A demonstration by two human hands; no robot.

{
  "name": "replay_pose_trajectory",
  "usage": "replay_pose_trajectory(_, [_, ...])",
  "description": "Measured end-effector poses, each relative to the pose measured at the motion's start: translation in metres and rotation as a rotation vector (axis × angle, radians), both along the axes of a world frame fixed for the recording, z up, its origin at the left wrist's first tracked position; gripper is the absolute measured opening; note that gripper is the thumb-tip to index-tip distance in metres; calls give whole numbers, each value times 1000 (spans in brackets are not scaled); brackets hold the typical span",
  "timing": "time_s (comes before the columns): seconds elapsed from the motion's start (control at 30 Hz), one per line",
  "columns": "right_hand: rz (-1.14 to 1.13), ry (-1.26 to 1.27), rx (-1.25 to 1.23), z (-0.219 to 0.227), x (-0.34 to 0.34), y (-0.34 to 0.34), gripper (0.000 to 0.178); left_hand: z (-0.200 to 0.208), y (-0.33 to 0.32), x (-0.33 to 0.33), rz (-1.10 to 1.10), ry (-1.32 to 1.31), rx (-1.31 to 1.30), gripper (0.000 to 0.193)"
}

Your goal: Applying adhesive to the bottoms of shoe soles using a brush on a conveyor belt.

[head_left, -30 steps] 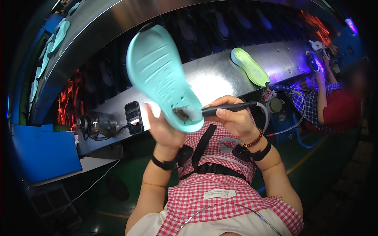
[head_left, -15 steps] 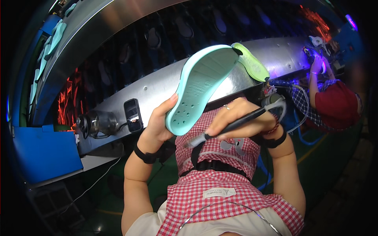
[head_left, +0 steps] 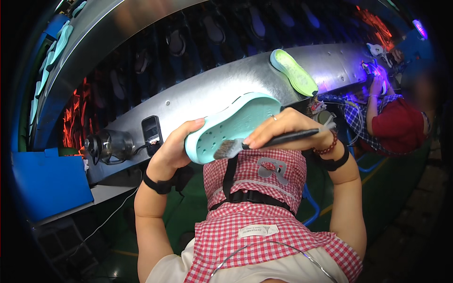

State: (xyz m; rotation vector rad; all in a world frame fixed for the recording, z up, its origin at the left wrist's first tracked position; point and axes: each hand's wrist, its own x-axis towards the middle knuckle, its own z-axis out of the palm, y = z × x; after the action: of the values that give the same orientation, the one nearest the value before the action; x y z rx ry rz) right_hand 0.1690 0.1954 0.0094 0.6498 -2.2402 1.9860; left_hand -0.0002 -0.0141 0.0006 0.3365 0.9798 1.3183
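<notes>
My left hand (head_left: 175, 144) grips the toe end of a light turquoise shoe sole (head_left: 226, 123), thumb on its rim. The sole is tilted, its hollow inner face with small holes toward me. In my right hand (head_left: 288, 129) is a brush (head_left: 278, 139) with a dark handle, held near its bristle end. Its bristles touch the inside of the sole near the holes, at the lower edge. A yellow-green sole (head_left: 296, 73) with a pale blue end lies on the metal ledge (head_left: 193, 96) beyond my hands.
On the ledge's left are a phone (head_left: 152, 134) and a clear jug (head_left: 115, 145) with a dark lid. Dim soles (head_left: 175, 43) hang or lie in the dark recess behind. A blue box (head_left: 52, 186) stands left. Another person (head_left: 398, 125) works at the right.
The turquoise sole has come down and nearer, tipped flatter. My right hand has brought the brush against its inside; before, the bristles were below it and apart.
</notes>
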Motion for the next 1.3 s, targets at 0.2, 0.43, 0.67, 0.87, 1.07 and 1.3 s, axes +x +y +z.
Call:
replay_pose_trajectory(0.2, [-262,67,5,3,2,-2,21,-12,-23,-9,159,-113,65,53])
replay_pose_trajectory(0.43, [-245,59,16,29,32,-19,23,-3,-31,-15,321,-78,165,69])
replay_pose_trajectory(0.67, [-626,-280,-283,-23,-3,-35,19,-78,28,27,361,-530,581,76])
replay_pose_trajectory(0.87, [-717,-325,-283,-37,-9,-39,17,-70,37,47,650,-423,181,88])
replay_pose_trajectory(1.07, [-553,171,192,-35,9,-68,13,-76,30,26,725,-200,299,86])
replay_pose_trajectory(1.3, [-549,-55,-4,-5,-6,-47,19,-49,36,44,693,-322,419,89])
